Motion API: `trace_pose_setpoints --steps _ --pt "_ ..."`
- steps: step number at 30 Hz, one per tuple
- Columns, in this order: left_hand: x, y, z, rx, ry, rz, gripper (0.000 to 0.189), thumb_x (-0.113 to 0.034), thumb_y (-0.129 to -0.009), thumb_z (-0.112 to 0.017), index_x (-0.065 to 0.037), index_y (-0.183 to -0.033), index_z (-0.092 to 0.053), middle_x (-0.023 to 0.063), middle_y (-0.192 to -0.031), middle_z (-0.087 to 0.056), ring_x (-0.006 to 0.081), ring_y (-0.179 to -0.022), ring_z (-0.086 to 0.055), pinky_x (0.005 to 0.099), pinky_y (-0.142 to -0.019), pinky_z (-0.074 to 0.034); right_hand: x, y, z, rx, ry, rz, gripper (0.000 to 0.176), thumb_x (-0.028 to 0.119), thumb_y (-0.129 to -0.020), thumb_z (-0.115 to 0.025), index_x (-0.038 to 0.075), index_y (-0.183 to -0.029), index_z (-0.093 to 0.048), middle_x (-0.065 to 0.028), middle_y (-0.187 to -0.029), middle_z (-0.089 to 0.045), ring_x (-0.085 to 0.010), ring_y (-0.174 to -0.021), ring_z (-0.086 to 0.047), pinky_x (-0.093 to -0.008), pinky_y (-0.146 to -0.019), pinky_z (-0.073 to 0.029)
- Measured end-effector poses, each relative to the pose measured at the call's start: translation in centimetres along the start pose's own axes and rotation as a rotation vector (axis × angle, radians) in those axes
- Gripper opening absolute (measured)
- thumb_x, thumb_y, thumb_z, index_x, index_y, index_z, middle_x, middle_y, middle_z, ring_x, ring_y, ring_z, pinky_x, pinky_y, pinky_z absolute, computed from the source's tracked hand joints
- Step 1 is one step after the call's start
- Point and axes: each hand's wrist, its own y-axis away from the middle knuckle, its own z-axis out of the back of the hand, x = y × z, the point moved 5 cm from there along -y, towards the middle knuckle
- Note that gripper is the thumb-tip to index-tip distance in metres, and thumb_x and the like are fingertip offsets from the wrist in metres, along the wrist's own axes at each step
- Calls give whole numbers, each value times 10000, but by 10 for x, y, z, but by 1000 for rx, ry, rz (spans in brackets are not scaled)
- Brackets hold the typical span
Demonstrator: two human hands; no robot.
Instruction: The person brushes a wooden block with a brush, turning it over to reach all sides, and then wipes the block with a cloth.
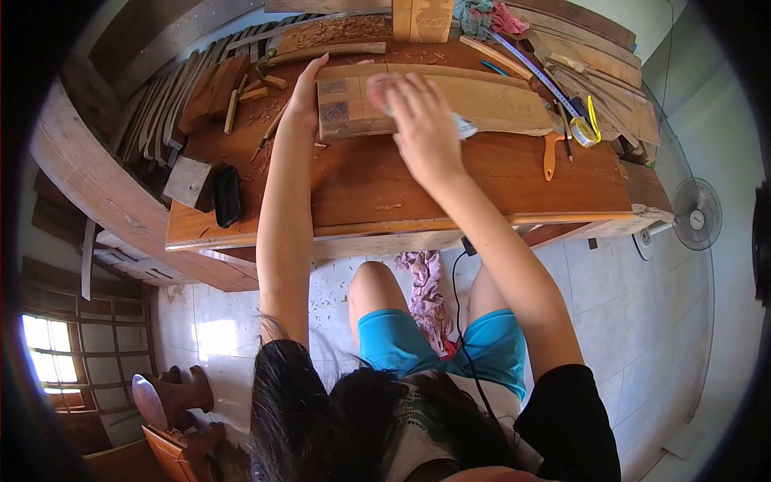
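Note:
A thick wooden board (498,104) lies across the workbench, with darker inlaid-looking squares at its left end. My left hand (303,95) is held against that left end, fingers reaching around to the far edge. On the board's top face, my right hand (422,124) presses down with its fingers over a cloth (464,126), whose pale edge shows beside the palm. Most of the cloth is hidden under the hand. An orange-handled tool (550,154) lies at the board's right end, close to a yellow tape measure (585,131) with its blade pulled out.
Wood shavings and chisel-like tools (233,108) lie left of the board. A black case (227,197) and a wooden block (189,181) sit at the bench's (361,189) front left. Stacked wood strips (148,120) line the left side. A fan (697,214) stands at right.

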Motion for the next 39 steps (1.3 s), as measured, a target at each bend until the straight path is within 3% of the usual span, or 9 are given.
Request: trace_pose_setpoints --steps 6,14,19,23,27,30,31,34,39 --pt "0 8 -8 -38 59 -20 731 -521 -997 -399 66 -1424 -487 194 -1425 -563 318 -1288 -556 466 -1090 -442 -100 45 17 54 98 -379 874 160 -572 -927 61 -1346 -532 -126 -1302 -603 -323 -1328 -507 -508 -1177 -323" --pt "-19 45 -57 -19 -91 -123 936 -751 -923 -298 -31 -1503 -445 190 -1448 -543 312 -1314 -523 438 -1087 -424 -123 53 25 -20 -94 -360 808 136 -547 -930 136 -1300 -637 -99 -1314 -650 -277 -1211 -616 -390 -1022 -508" --pt "-25 27 -46 229 32 -537 1081 -848 -867 -158 -29 -1532 -394 208 -1626 -277 318 -1503 -280 480 -1226 -176 -113 40 42 -64 -273 -265 840 116 -558 -918 201 -1344 -637 -76 -1313 -661 -248 -1164 -649 -347 -952 -550" --pt "-45 33 -55 521 249 -752 1262 -975 -762 -158 1 -1540 -344 244 -1611 -276 402 -1502 -241 507 -1242 -155 -101 24 60 -77 -384 -263 758 137 -589 -905 206 -1307 -673 -89 -1227 -700 -249 -1069 -691 -339 -895 -562" --pt "-57 63 -73 264 -38 -918 1472 -1055 -565 -318 17 -1568 -218 265 -1617 -214 418 -1482 -262 543 -1244 -169 -100 6 66 107 -363 -392 571 289 -618 -908 131 -1144 -754 -125 -945 -749 -256 -812 -719 -336 -758 -562" --pt "-57 55 -52 371 -119 -928 1454 -1030 -571 -412 9 -1568 -215 244 -1614 -233 412 -1479 -267 541 -1236 -185 -109 -13 60 214 -340 -406 500 368 -611 -930 18 -924 -759 -130 -799 -728 -243 -682 -666 -336 -709 -530" --pt "-58 51 -41 430 -163 -952 1397 -952 -580 -578 -35 -1574 -229 193 -1610 -269 365 -1475 -294 523 -1234 -193 -114 -21 59 244 -378 -379 539 404 -618 -924 5 -942 -759 -152 -799 -718 -238 -684 -658 -345 -706 -525" --pt "-54 48 -29 410 -250 -1022 1238 -814 -654 -716 -96 -1564 -281 112 -1601 -311 308 -1457 -335 498 -1233 -202 -124 -46 60 341 -413 -297 632 463 -592 -923 -29 -951 -759 -180 -776 -700 -238 -680 -636 -362 -697 -511" --pt "-48 28 3 301 -15 -941 824 -403 -800 -830 -125 -1462 -426 12 -1488 -454 241 -1390 -415 477 -1208 -267 -134 -65 49 475 -417 -314 797 441 -558 -921 -44 -1156 -719 -222 -1128 -721 -320 -1045 -694 -380 -926 -526"
